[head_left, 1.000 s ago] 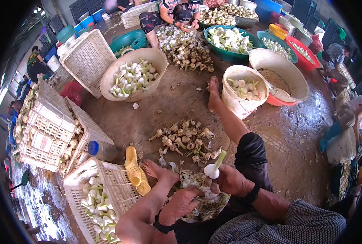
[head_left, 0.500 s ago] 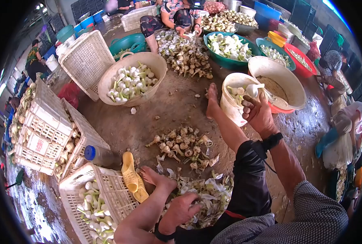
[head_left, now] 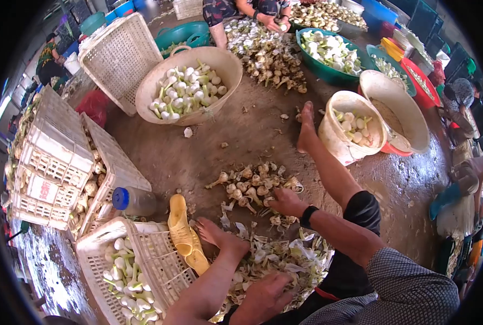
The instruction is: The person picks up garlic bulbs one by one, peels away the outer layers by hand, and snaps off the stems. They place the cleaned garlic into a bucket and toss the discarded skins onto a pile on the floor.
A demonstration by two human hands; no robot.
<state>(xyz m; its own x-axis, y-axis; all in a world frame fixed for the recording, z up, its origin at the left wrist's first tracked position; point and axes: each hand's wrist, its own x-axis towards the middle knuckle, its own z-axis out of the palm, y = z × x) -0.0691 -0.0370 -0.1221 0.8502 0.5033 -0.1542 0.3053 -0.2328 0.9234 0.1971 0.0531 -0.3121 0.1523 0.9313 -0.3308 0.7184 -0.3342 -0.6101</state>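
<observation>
My right hand (head_left: pixel 287 203) reaches down to the right side of a pile of unpeeled garlic bulbs (head_left: pixel 247 184) on the floor. Its fingers are closed on the pile's edge; what they hold, if anything, is hidden. Low in the view, my left hand (head_left: pixel 268 295) hovers over a heap of loose garlic skins (head_left: pixel 301 260), fingers curled, with their contents not visible. Beyond my outstretched foot stands a cream bucket (head_left: pixel 343 135) with peeled garlic bulbs (head_left: pixel 355 125) inside.
A wide cream basket (head_left: pixel 144 103) of peeled garlic stands ahead. White crates (head_left: pixel 165 260) with garlic, a blue-lidded jar (head_left: pixel 138 201) and yellow sandals (head_left: pixel 181 227) are at the left. A co-worker's hands (head_left: pixel 274 23) handle garlic near a green basin (head_left: pixel 328 73).
My right hand has moved from above the bucket down to the unpeeled pile, and the white bulb it held is gone from it. The view has shifted, and my left hand is lower.
</observation>
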